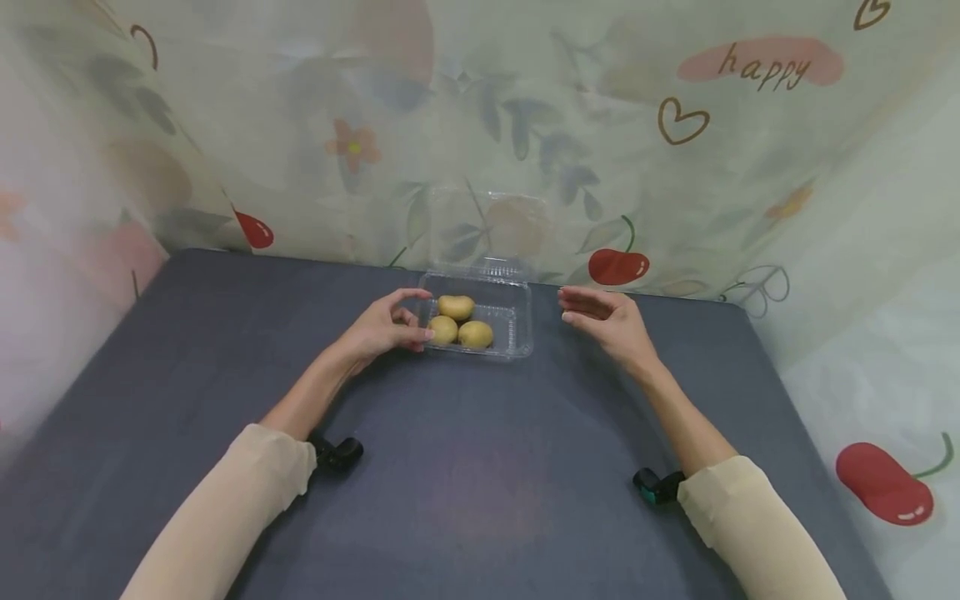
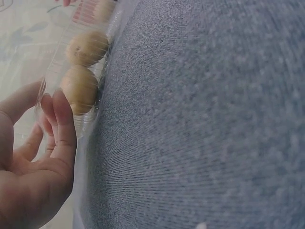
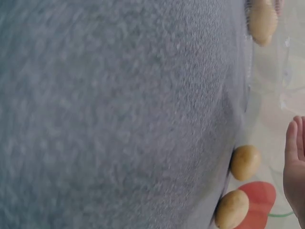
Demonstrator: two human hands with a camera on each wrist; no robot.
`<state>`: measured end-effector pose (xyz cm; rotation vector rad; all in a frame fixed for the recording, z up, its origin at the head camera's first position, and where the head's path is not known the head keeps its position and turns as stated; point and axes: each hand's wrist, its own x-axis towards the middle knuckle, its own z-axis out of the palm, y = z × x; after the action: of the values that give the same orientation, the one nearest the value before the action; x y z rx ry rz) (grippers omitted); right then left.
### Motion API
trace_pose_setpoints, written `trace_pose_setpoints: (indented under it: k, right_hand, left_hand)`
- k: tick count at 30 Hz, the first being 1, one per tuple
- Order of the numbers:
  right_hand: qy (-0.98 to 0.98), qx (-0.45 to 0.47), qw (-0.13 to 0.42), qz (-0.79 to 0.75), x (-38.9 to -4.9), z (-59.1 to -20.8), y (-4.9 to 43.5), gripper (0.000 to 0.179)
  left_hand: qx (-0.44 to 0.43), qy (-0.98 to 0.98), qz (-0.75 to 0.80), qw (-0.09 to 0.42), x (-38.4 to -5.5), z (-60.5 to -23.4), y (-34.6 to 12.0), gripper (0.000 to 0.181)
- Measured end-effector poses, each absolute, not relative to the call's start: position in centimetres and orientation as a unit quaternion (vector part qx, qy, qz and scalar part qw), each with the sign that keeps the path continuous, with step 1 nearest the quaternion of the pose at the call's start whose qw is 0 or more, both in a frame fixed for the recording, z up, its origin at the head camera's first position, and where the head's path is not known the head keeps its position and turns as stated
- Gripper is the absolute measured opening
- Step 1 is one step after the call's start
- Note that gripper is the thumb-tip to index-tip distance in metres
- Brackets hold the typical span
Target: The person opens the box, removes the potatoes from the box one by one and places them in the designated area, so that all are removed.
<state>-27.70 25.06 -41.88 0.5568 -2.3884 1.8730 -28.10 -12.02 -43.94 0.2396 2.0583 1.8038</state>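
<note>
A clear plastic clamshell box (image 1: 516, 327) stands near the table's back edge, its transparent lid (image 1: 487, 225) raised behind it. Three yellow potatoes lie in its left part: one potato (image 1: 456, 307) behind, another potato (image 1: 443, 330) and a third potato (image 1: 476, 335) in front. My left hand (image 1: 382, 327) grips the box's left end, thumb and fingers curled at its rim and wall. To the box's right, my right hand (image 1: 611, 323) is held apart from it with extended fingers and nothing in them. The right wrist view shows two potatoes, an upper potato (image 3: 245, 162) and a lower potato (image 3: 232, 210), near this hand.
A dark grey cloth covers the table (image 1: 480, 467). Close behind its back edge hangs a printed curtain (image 1: 300, 167) with cherries and flowers. Black wrist devices sit at both sleeve cuffs, a left device (image 1: 339, 454) and a right device (image 1: 657, 487).
</note>
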Motion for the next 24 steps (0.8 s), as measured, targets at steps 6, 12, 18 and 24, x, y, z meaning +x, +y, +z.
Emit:
trace_pose_setpoints:
  k: [6, 12, 18, 24]
  right_hand:
    - [-0.76, 0.2, 0.0, 0.618, -27.5, -41.8, 24.2, 0.043]
    - [-0.758, 0.194, -0.021, 0.622, -27.4, -42.1, 23.1, 0.044]
    - [-0.762, 0.209, -0.032, 0.612, -27.6, -42.0, 22.0, 0.043]
    - [-0.765, 0.226, -0.045, 0.601, -27.8, -42.0, 21.0, 0.039]
  left_hand:
    - [0.083, 0.733, 0.645, 0.198, -28.3, -44.3, -12.1, 0.07]
    - [0.081, 0.741, 0.637, 0.194, -28.2, -44.3, -12.1, 0.069]
    - [0.082, 0.745, 0.634, 0.191, -28.1, -44.1, -12.0, 0.069]
    - [0.084, 0.746, 0.633, 0.19, -28.2, -44.0, -12.0, 0.069]
